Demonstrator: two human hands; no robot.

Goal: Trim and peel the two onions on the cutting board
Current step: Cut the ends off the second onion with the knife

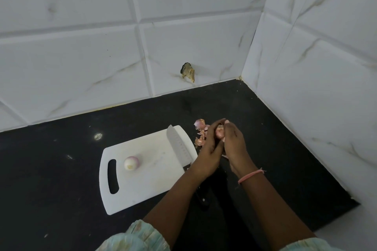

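Observation:
A peeled, pale onion [132, 163] sits on the white cutting board [146, 181], near its handle slot. The second onion [220, 133], still pink-skinned, is held off the board's right edge between both hands. My left hand [211, 144] cups it from the left and my right hand [234, 142] curls round it from the right, fingertips at its top. A knife [179, 146] lies on the board's right side, blade pointing away; its dark handle is mostly hidden under my left forearm.
Loose pink onion skins [201, 131] lie on the black countertop [61, 169] just beyond the board's far right corner. White tiled walls meet in a corner at the back right. A chipped hole [187, 72] marks the back wall.

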